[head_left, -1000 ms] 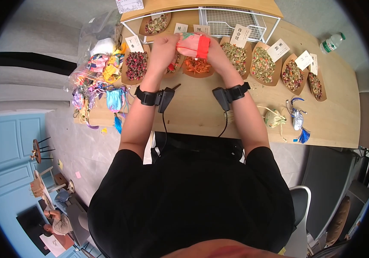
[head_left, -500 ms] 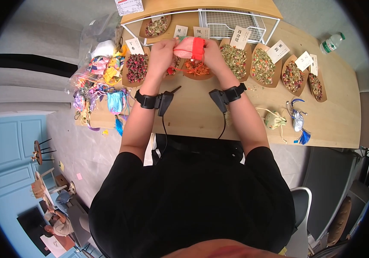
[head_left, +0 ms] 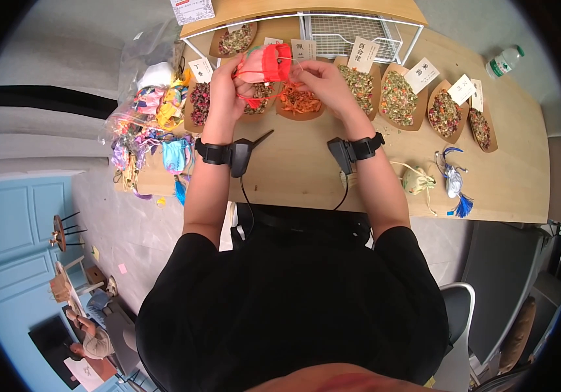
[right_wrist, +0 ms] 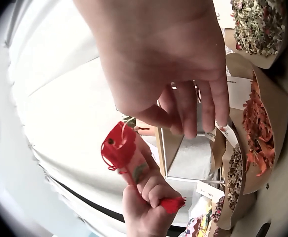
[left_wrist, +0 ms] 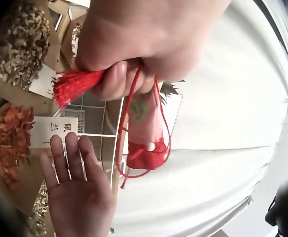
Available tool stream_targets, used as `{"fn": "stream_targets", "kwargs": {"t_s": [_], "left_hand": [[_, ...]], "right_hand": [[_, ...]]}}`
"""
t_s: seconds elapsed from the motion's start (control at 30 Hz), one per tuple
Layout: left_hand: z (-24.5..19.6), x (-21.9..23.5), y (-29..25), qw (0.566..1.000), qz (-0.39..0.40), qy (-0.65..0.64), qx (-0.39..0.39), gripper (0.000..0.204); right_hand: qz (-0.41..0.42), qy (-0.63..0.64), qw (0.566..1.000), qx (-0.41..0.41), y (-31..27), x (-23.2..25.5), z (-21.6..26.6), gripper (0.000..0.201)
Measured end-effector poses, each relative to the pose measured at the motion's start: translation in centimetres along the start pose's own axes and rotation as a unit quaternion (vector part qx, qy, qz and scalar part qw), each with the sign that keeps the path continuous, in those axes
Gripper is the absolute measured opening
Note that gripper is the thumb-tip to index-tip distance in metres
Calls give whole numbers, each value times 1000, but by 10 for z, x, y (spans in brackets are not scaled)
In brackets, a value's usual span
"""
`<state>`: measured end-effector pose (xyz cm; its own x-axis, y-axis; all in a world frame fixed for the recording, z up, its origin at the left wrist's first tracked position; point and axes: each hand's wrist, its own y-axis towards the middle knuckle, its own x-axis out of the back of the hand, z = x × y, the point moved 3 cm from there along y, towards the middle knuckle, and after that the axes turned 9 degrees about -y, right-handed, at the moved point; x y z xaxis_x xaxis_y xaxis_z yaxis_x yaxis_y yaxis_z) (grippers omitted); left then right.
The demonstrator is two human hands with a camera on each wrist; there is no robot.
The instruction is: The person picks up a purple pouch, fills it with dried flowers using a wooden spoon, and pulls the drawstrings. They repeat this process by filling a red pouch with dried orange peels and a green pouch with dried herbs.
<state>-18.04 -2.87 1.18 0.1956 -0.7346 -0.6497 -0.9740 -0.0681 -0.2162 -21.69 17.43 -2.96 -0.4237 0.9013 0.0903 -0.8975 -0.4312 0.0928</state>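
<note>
- On the table [head_left: 300, 176], at left: pile of pouches [head_left: 163, 108]
- Right of it: row of trays [head_left: 301, 117]
- Behind the row: shelf [head_left: 326, 8]
- Before the right trays: two bags [head_left: 417, 181] [head_left: 453, 185]

Forearms [head_left: 207, 186] reach forward; left grip [head_left: 227, 90] curled, right grip [head_left: 329, 88] open (fingers loosely bent)

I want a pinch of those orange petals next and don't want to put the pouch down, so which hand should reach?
Right, I'd say: your right hand looks empty, its fingers spread, close to the orange petals. Your left hand grips the pouch and its tassel.
</note>
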Motion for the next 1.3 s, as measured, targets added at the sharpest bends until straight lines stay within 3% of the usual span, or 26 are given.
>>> {"fn": "stream_targets", "kwargs": {"t_s": [0.13,0.23,0.33,0.4,0.43,0.47,0.53,0.7,0.77,0.83,0.93,1.03,1.3], "left_hand": [[-3,-8,-12,996,19,-65,57,27],[0,2,-10,972,142,-165,85,26],[1,-13,-24,981,95,-166,21,35],[4,-12,-17,911,290,-275,100,40],[5,-11,-16,890,332,-291,114,41],[5,-11,-16,867,372,-304,129,43],[8,-9,-14,889,350,-273,116,42],[13,-3,-12,913,298,-253,118,41],[10,-20,-20,953,197,-210,95,37],[4,-51,-43,993,-12,-112,42,34],[10,-5,-14,953,200,-196,116,33],[10,-1,-9,973,126,-171,92,25],[12,-1,-9,973,135,-170,82,23]], "right_hand": [[43,-42,998,-4,-4,-2,9,30],[-10,-92,993,69,-8,-5,20,33],[-75,-68,989,109,-12,-5,36,29],[-125,8,979,160,-18,-7,58,22],[-149,46,970,185,-22,-6,68,19],[-151,-8,962,230,-26,-5,75,20],[-152,-117,930,315,-36,-3,89,22],[-146,-284,871,374,-52,-18,125,34],[-151,-301,864,373,-52,-20,128,36],[-155,-306,865,366,-51,-21,126,35],[-173,-324,878,308,-41,-17,109,36],[-168,-331,879,300,-32,-13,90,37],[-69,-336,896,283,-30,-18,77,36]]}}
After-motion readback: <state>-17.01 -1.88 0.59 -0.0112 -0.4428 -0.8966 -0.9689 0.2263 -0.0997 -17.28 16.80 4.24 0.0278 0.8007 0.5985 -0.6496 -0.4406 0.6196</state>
